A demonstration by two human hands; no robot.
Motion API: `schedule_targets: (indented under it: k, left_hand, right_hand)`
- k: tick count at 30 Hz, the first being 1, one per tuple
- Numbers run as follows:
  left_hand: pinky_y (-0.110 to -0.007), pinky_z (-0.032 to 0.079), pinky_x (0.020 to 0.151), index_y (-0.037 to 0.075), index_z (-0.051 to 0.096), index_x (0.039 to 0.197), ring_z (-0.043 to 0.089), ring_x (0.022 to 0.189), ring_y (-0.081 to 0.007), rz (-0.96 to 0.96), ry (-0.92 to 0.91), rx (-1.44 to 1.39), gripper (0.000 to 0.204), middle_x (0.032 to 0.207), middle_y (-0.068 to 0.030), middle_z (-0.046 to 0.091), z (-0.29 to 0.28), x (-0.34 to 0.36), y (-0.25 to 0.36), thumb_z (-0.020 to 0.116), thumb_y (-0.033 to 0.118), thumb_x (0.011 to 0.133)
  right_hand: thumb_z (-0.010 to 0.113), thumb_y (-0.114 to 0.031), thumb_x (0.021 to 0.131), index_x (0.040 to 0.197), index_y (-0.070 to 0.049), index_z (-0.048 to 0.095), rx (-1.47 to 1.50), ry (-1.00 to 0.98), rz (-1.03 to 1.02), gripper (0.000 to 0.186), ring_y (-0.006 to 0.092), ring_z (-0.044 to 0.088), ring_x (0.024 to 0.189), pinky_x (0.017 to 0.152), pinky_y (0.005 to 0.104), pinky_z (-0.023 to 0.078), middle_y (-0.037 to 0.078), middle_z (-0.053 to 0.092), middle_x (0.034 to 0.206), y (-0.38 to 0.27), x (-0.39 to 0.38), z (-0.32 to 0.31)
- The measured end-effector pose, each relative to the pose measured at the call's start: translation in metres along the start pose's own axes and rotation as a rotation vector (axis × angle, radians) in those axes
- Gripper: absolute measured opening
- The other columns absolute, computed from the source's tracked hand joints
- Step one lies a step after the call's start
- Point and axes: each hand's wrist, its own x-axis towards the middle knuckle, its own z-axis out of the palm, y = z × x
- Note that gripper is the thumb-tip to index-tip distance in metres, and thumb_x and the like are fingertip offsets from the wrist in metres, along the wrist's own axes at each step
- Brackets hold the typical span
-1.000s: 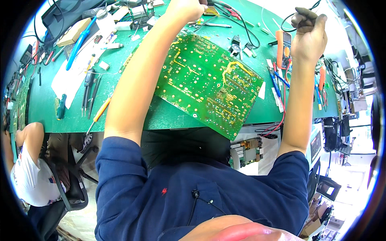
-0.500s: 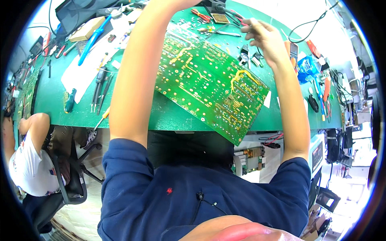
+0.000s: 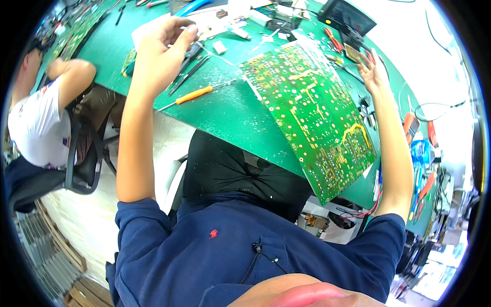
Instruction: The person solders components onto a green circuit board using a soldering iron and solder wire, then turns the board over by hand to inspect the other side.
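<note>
The left hand was half curled; whether it gripped anything, I could not tell. The right hand was open. Between them, nearer the right, the board lay on the bench; black tools lay beside the left.

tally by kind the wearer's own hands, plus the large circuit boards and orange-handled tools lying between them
Own hands: 2 (left hand, right hand)
Large circuit board: 1
Orange-handled tool: 1
Total: 4
</note>
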Motion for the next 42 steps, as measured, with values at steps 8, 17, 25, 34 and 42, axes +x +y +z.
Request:
schedule_targets:
  k: [8, 17, 25, 34, 42]
  left_hand:
    - [-0.037, 0.054, 0.074, -0.004, 0.073, 0.1, 0.07, 0.078, -0.0289, -0.228, -0.175, 0.714, 0.059, 0.084, -0.0206, 0.072, -0.011, 0.017, -0.065, 0.062, 0.053, 0.091]
    - [-0.039, 0.055, 0.084, 0.001, 0.076, 0.1, 0.072, 0.089, -0.0295, -0.207, -0.198, 0.669, 0.05, 0.095, -0.0183, 0.075, 0.011, 0.074, -0.117, 0.072, 0.048, 0.085]
    - [-0.039, 0.055, 0.084, 0.0, 0.076, 0.099, 0.072, 0.09, -0.0305, -0.15, -0.236, 0.778, 0.06, 0.094, -0.0185, 0.074, 0.028, 0.077, -0.116, 0.068, 0.057, 0.083]
    - [-0.042, 0.055, 0.083, -0.003, 0.075, 0.098, 0.072, 0.09, -0.0334, -0.293, -0.374, 0.999, 0.066, 0.093, -0.0223, 0.073, 0.021, 0.107, -0.125, 0.067, 0.06, 0.082]
    - [-0.04, 0.054, 0.086, 0.0, 0.077, 0.096, 0.072, 0.093, -0.0326, -0.268, -0.33, 0.91, 0.056, 0.093, -0.0205, 0.074, 0.022, 0.102, -0.13, 0.07, 0.053, 0.081]
  right_hand:
    - [0.07, -0.03, 0.095, 0.134, -0.007, 0.042, -0.058, 0.036, -0.158, 0.054, 0.0314, 0.06, 0.117, 0.093, 0.041, 0.052, 0.02, 0.057, 0.13, -0.013, 0.038, 0.005]
    - [0.06, -0.026, 0.101, 0.117, -0.004, 0.052, -0.124, 0.235, -0.392, 0.028, 0.03, 0.067, 0.096, 0.085, 0.043, 0.052, 0.013, 0.066, 0.099, -0.054, -0.016, -0.042]
    - [0.039, -0.033, 0.107, 0.137, 0.0, 0.054, -0.192, 0.109, -0.556, 0.047, 0.0234, 0.058, 0.112, 0.099, 0.0379, 0.04, 0.011, 0.067, 0.109, -0.081, -0.115, -0.08]
    - [0.035, -0.039, 0.108, 0.143, 0.007, 0.045, -0.082, 0.075, -0.595, 0.058, 0.0303, 0.056, 0.122, 0.104, 0.0387, 0.043, 0.019, 0.064, 0.122, -0.076, -0.191, -0.115]
    - [0.045, -0.051, 0.102, 0.145, 0.005, 0.04, -0.156, 0.062, -0.623, 0.071, 0.0358, 0.046, 0.136, 0.107, 0.043, 0.043, 0.03, 0.046, 0.144, -0.067, -0.232, -0.155]
